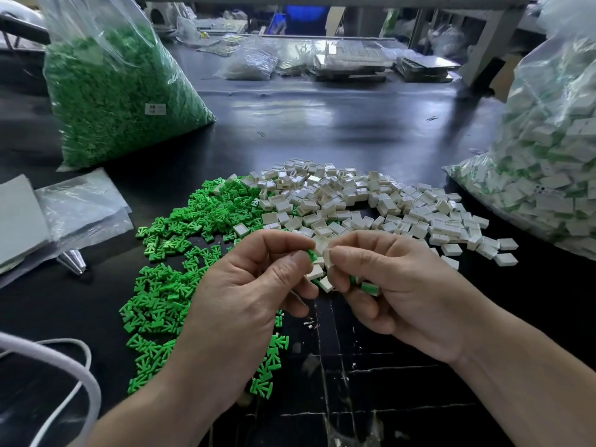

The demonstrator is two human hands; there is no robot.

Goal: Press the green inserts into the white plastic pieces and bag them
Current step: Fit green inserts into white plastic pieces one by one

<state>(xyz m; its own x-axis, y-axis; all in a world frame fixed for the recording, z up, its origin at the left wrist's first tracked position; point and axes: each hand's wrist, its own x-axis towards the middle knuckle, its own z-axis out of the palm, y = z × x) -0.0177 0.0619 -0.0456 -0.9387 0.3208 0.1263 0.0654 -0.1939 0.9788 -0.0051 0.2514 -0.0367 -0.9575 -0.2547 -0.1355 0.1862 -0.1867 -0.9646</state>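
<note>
Now left hand [245, 285] pinches a green insert [311, 255], right hand [396, 285] a white piece [326, 253]; bag label [155, 108] illegible.

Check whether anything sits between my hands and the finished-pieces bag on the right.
Nothing visible blocks it. The left hand pinches a green insert, the right hand a white piece; between them and the bag only loose white pieces lie low on the table.

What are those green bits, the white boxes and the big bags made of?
Green inserts: probably moulded plastic, matt, identical crisp shapes. White pieces: plastic too, smooth thin-walled shells. Bags: clear thin plastic film, creased and glinting.
</note>
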